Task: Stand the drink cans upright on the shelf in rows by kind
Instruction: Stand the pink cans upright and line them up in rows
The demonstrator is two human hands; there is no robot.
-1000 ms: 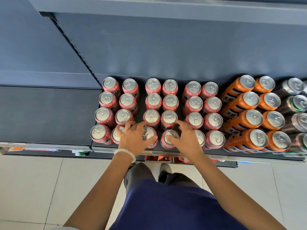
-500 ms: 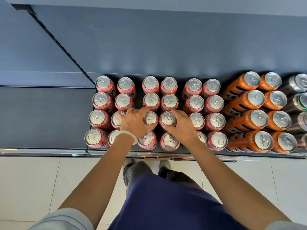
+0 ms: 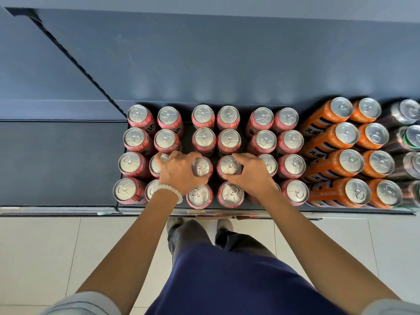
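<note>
On the shelf, left hand and right hand curl fingers round two pink cans; best nudge them toward twelve o'clock, upright, closing the row gaps.

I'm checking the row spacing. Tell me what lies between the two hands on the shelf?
In the head view, two upright pink cans stand between the left hand and the right hand, each gripping one.

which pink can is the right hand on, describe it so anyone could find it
On the dark shelf, find the block of pink cans left of the orange ones. It is the can in the fourth column, third row back, the only one gripped by the right hand.
</note>
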